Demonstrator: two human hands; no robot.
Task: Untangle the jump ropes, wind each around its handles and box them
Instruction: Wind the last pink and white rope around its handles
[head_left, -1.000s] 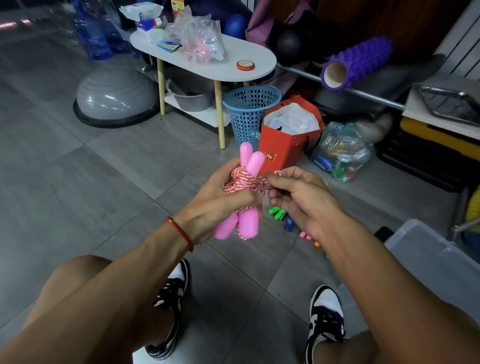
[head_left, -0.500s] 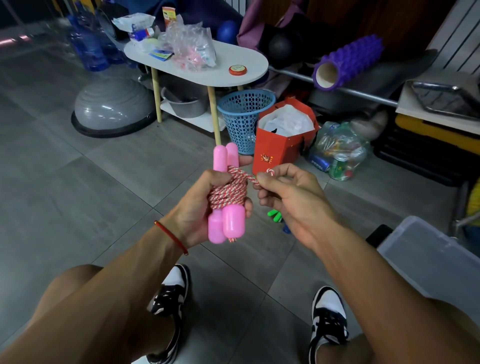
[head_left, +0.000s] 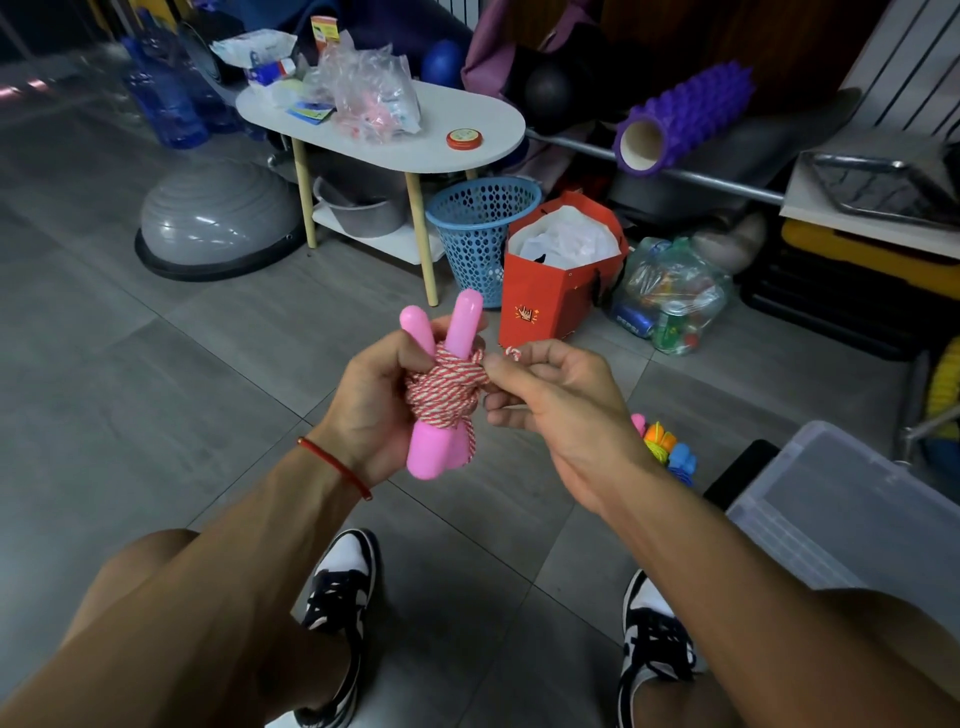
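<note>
While the left hand (head_left: 371, 402) is gripping the two pink handles (head_left: 434, 400) side by side, the right hand (head_left: 553, 402) is pinching the rope (head_left: 447, 387) just beside it, at the edge of the coil, with a short loop of rope poking up above its fingers. Red-and-white turns are already covering the middle of the handles, and almost no slack is showing, so this rope is judged nearly wound; only securing the end seems left. Boxing is not yet done: the clear box (head_left: 852, 499) is sitting to the right of and below the right hand, its inside not readable from here. Just beyond the right wrist, more bright handles (head_left: 662, 447) are lying on the floor (head_left: 156, 395), apparently still waiting for winding. Grey tiles are forming the surface. Beyond both hands, a white table (head_left: 470, 130), a blue basket (head_left: 480, 228), a red bag (head_left: 553, 291) and a purple roller (head_left: 685, 114) are crowding the room's far side.
</note>
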